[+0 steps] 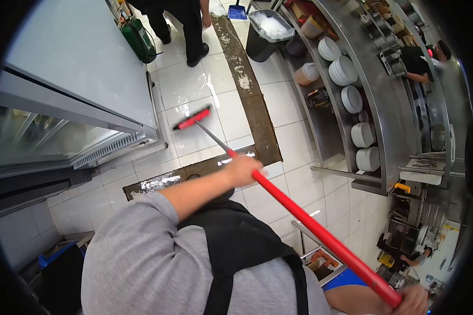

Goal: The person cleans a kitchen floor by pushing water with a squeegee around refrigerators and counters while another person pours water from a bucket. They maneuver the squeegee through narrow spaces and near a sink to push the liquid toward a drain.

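Observation:
A floor brush [192, 118] with a long red handle runs diagonally from the tiles up to my body. Its red and black head rests on the wet, shiny white floor. My left hand [243, 170] wraps around the lower part of the handle, where the red pole meets a thinner grey section. At the bottom right, my right hand [412, 301] grips the top end of the handle and is slightly blurred. Below the brush head, a brown recessed drain strip [220, 164] crosses the floor and turns a corner.
A person in dark trousers [186, 26] stands ahead, near a green fire extinguisher [139, 41]. To the left is a white fridge [79, 58]. A lined bin [263, 48] and steel shelves [370, 94] with stacked plates [343, 71] line the right. Other people work farther right.

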`<state>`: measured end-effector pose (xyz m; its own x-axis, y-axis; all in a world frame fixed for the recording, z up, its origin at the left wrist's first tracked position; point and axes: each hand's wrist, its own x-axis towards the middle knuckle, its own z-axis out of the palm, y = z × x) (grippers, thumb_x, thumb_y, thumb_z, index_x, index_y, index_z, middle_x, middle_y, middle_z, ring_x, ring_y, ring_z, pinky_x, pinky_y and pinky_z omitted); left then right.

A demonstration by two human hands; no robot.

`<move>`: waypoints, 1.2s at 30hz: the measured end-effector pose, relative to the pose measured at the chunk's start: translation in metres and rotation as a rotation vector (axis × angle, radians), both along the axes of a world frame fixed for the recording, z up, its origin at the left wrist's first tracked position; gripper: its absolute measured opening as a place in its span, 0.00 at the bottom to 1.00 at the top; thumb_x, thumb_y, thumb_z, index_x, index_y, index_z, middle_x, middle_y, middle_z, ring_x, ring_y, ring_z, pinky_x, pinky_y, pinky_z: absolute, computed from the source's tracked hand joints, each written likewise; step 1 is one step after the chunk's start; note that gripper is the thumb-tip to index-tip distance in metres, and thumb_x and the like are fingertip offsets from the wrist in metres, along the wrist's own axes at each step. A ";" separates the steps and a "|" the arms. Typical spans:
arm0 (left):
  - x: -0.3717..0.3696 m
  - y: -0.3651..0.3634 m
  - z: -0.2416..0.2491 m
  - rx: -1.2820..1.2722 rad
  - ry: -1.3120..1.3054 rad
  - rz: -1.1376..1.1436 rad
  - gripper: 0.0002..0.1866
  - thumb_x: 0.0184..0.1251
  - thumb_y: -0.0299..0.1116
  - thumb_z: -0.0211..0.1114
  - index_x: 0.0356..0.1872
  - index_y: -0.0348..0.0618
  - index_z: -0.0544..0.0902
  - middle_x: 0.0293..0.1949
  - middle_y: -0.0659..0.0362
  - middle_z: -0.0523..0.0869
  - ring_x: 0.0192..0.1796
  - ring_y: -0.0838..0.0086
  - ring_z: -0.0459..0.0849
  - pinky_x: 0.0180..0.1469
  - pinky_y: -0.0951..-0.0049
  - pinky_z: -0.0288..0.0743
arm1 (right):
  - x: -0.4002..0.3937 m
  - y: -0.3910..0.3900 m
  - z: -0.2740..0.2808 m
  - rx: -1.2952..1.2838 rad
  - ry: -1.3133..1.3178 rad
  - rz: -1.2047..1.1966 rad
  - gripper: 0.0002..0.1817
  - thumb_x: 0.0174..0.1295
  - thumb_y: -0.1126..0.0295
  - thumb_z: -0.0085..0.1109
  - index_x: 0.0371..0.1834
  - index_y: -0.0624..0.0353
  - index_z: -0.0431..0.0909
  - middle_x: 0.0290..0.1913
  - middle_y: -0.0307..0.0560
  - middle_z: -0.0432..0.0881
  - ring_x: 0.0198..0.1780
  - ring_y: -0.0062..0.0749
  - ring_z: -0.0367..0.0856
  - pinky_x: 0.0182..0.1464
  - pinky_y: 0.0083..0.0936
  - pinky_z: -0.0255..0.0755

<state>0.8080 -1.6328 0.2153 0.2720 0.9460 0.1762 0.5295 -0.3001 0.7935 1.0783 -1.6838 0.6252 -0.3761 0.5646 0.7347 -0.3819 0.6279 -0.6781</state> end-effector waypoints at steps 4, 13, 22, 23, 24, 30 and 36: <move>0.035 -0.036 -0.063 -0.169 -0.081 -0.165 0.21 0.68 0.46 0.57 0.15 0.48 0.73 0.19 0.53 0.79 0.28 0.52 0.80 0.33 0.54 0.73 | -0.041 -0.012 -0.008 -0.107 -0.064 0.299 0.22 0.67 0.49 0.53 0.20 0.50 0.70 0.14 0.30 0.69 0.12 0.16 0.66 0.21 0.17 0.65; -0.109 0.071 -0.123 0.100 0.110 0.311 0.10 0.54 0.33 0.66 0.21 0.42 0.76 0.27 0.50 0.80 0.34 0.53 0.80 0.38 0.58 0.75 | -0.138 -0.050 -0.118 -0.229 -0.078 -0.293 0.27 0.63 0.49 0.59 0.14 0.54 0.62 0.16 0.38 0.71 0.17 0.28 0.70 0.25 0.30 0.71; -0.070 -0.024 0.003 0.100 -0.070 0.009 0.17 0.61 0.43 0.64 0.19 0.44 0.73 0.23 0.54 0.77 0.35 0.55 0.78 0.38 0.56 0.72 | -0.153 -0.110 -0.003 0.042 0.186 -0.223 0.23 0.68 0.49 0.52 0.19 0.49 0.68 0.14 0.29 0.66 0.12 0.16 0.60 0.20 0.17 0.61; -0.062 -0.044 -0.005 0.055 -0.060 -0.094 0.18 0.63 0.43 0.63 0.18 0.45 0.73 0.23 0.54 0.77 0.35 0.56 0.78 0.38 0.57 0.71 | -0.159 -0.111 -0.006 0.044 0.182 -0.249 0.23 0.68 0.49 0.52 0.19 0.49 0.68 0.14 0.29 0.66 0.12 0.16 0.60 0.20 0.17 0.61; -0.052 -0.061 -0.032 -0.041 -0.138 -0.193 0.20 0.65 0.42 0.62 0.16 0.45 0.72 0.22 0.54 0.78 0.34 0.56 0.78 0.39 0.58 0.70 | -0.164 -0.113 -0.012 -0.019 0.118 -0.242 0.23 0.68 0.49 0.51 0.18 0.48 0.66 0.14 0.29 0.65 0.12 0.16 0.59 0.19 0.17 0.60; -0.068 -0.055 -0.080 0.086 -0.244 -0.271 0.17 0.65 0.37 0.62 0.19 0.42 0.72 0.22 0.50 0.76 0.31 0.53 0.77 0.34 0.57 0.71 | -0.186 -0.148 -0.041 -0.032 -0.009 -0.311 0.22 0.70 0.49 0.48 0.20 0.48 0.63 0.14 0.27 0.60 0.12 0.13 0.58 0.19 0.15 0.61; -0.130 0.010 -0.097 -0.038 0.196 -0.179 0.20 0.51 0.35 0.73 0.44 0.44 0.78 0.48 0.50 0.81 0.51 0.51 0.79 0.55 0.59 0.73 | -0.185 -0.161 -0.133 -0.075 -0.008 -0.564 0.23 0.72 0.50 0.42 0.22 0.49 0.60 0.14 0.33 0.63 0.15 0.24 0.62 0.27 0.27 0.66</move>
